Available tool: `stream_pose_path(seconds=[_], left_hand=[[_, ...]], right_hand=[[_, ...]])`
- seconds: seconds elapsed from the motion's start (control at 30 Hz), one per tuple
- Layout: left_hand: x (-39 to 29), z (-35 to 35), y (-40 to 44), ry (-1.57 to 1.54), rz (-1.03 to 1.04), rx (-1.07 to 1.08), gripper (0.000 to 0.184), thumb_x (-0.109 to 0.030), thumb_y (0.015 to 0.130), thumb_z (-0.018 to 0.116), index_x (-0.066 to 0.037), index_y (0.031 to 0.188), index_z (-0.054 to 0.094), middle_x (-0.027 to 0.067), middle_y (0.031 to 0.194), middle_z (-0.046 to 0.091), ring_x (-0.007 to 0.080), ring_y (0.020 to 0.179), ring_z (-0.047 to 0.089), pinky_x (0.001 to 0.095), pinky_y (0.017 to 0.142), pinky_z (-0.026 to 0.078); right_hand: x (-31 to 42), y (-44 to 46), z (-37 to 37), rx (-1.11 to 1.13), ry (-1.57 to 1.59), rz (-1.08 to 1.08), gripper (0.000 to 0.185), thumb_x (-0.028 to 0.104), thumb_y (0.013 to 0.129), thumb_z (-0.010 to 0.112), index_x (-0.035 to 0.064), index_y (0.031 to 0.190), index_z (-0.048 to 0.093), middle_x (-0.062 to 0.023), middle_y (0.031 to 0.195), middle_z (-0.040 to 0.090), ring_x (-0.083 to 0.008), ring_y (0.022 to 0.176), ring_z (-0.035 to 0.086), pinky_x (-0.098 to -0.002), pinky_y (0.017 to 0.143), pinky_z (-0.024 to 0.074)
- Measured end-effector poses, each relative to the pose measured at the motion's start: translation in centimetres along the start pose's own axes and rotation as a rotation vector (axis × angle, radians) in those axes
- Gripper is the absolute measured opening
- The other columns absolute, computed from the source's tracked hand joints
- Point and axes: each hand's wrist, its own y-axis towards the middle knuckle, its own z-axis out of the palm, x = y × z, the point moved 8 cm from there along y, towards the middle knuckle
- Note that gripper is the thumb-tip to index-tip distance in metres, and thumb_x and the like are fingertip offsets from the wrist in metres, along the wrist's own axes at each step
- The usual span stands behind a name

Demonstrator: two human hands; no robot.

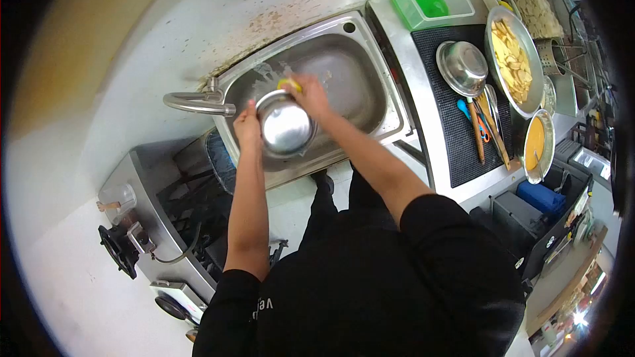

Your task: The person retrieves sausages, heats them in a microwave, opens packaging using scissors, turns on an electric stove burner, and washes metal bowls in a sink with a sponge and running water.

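Over the sink (357,66) I hold a round, shiny metal bowl (286,125). My left hand (249,125) is closed on the bowl's left rim, thumb up along the edge. At the far rim, my right hand (309,96) grips a yellow sponge (289,84), slightly blurred, and its fingers are partly hidden. Left of the bowl, the curved metal faucet (198,102) reaches over the sink's edge. Clear, whitish streaks, perhaps water or plastic film, show in the basin just behind the bowl.
Right of the sink, a black mat (456,158) bears an upturned metal bowl (463,67) and several utensils. Beyond are a large bowl of sliced pale food (512,59), an orange-filled bowl (537,142) and a green-bottomed plastic container (430,3). A steel appliance (149,185) stands at left.
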Motion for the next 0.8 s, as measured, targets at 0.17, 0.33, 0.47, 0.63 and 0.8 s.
stream_pose_path(seconds=[0.17,0.33,0.47,0.63,0.8], left_hand=[[-0.7,-1.1,0.0,0.327,0.063,-0.084,0.049,-0.043,0.092,0.054,0.0,0.075,0.067,0.0072,0.059,0.058,0.0165,0.054,0.052,0.0322,0.055,0.043],[-4.2,-0.7,-1.7,0.645,0.239,-0.268,0.074,-0.058,0.093,0.036,0.006,0.074,0.069,0.0236,0.067,0.064,0.0354,0.066,0.063,0.0444,0.067,0.047],[-4.5,0.3,-2.1,0.75,0.195,-0.361,0.075,-0.059,0.093,0.036,0.006,0.073,0.069,0.0238,0.066,0.063,0.0364,0.063,0.063,0.0455,0.065,0.047],[-4.2,1.1,-4.5,0.576,0.229,-0.31,0.075,-0.056,0.094,0.036,0.007,0.067,0.065,0.0226,0.059,0.06,0.0359,0.055,0.058,0.0464,0.06,0.044],[-4.4,2.2,-2.8,0.384,0.29,-0.237,0.075,-0.057,0.094,0.036,0.009,0.07,0.064,0.0211,0.058,0.06,0.0297,0.054,0.057,0.0441,0.057,0.043]], right_hand=[[1.3,-5.0,-0.6,-0.116,0.071,-0.048,0.037,0.034,0.089,0.059,0.0059,0.113,0.064,-0.0192,0.101,0.065,-0.0351,0.094,0.06,-0.0402,0.086,0.046],[-3.6,-0.5,-0.7,-0.096,0.295,0.523,0.042,0.039,0.097,0.044,0.0032,0.11,0.063,-0.0227,0.098,0.065,-0.0396,0.09,0.061,-0.0391,0.08,0.0481],[8.6,-6.5,0.4,-0.348,-0.1,-0.331,0.031,0.026,0.089,0.05,0.0051,0.108,0.064,-0.024,0.084,0.065,-0.036,0.08,0.064,-0.0439,0.082,0.0471],[1.4,-2.5,1.4,0.025,0.164,0.323,0.038,0.019,0.084,0.054,0.0038,0.119,0.059,-0.0227,0.077,0.065,-0.0342,0.063,0.062,-0.0417,0.06,0.0502],[5.2,-3.8,0.9,-0.273,0.066,-0.185,0.03,0.021,0.086,0.053,0.005,0.109,0.064,-0.0211,0.076,0.065,-0.03,0.063,0.063,-0.038,0.058,0.0482]])
